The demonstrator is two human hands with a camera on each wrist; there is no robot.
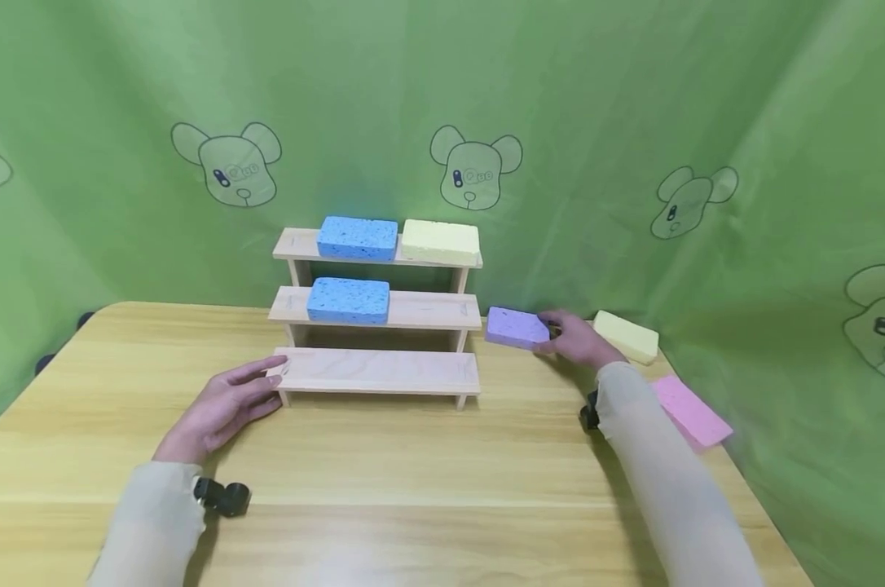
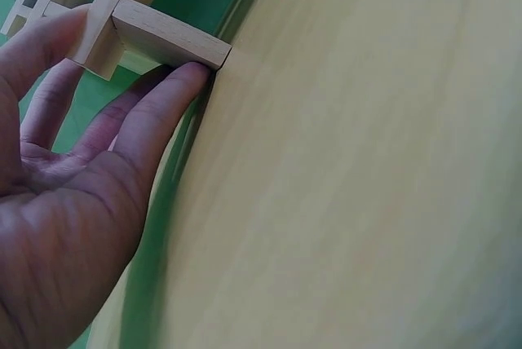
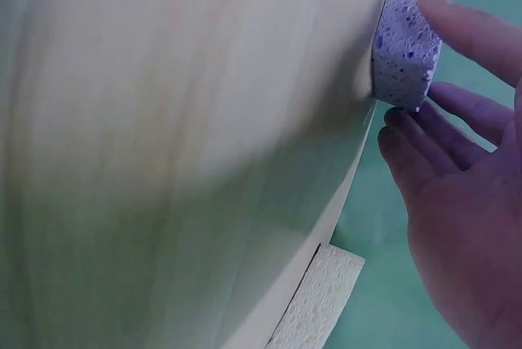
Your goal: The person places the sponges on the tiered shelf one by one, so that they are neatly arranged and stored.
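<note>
A three-step wooden stand (image 1: pixel 376 371) stands on the table. My left hand (image 1: pixel 226 408) touches its left end at the lowest step; the fingers are fairly straight, and in the left wrist view one fingertip (image 2: pixel 196 73) lies against the stand's leg (image 2: pixel 171 35). To the right of the stand, my right hand (image 1: pixel 578 338) holds a purple sponge (image 1: pixel 516 328) by its right end, thumb on the near side and fingers at the far side. In the right wrist view the thumb (image 3: pixel 473 39) overlaps the pitted face of the purple sponge (image 3: pixel 404 31).
Blue (image 1: pixel 358 238) and pale yellow (image 1: pixel 440 241) sponges sit on the top step, another blue sponge (image 1: pixel 349 300) on the middle one. A yellow sponge (image 1: pixel 626 336) and a pink sponge (image 1: pixel 692 412) lie near the table's right edge. A green curtain (image 1: pixel 354 106) hangs behind.
</note>
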